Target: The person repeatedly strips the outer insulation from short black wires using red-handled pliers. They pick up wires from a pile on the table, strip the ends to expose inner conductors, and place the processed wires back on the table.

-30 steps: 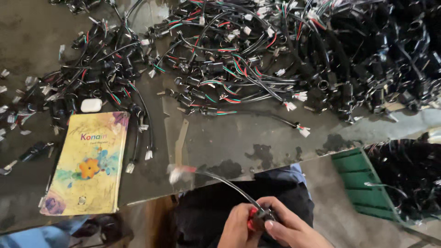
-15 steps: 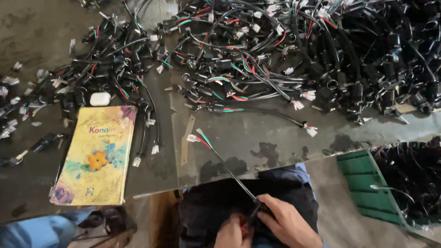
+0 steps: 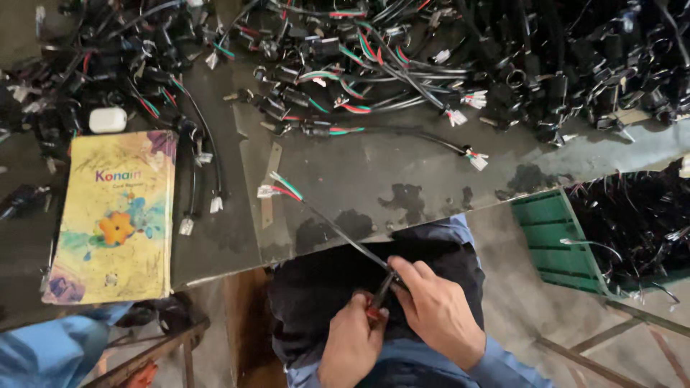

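Two hands meet over the lap, below the table (image 3: 402, 179) edge. Left hand (image 3: 352, 343) grips a small red-handled tool (image 3: 379, 296); right hand (image 3: 438, 312) pinches the black cable (image 3: 338, 228), which runs up onto the table, its white plug (image 3: 267, 191) lying beside a yellow notebook (image 3: 115, 215).

1. The left hand (image 3: 353, 343) sits low over the lap, fingers curled into a closed grip, knuckles up.
2. The right hand (image 3: 436, 310) lies just beside it, touching, thumb and forefinger pinched together, pointing up-left.
3. Both wrists angle inward; blue sleeves cover the forearms.
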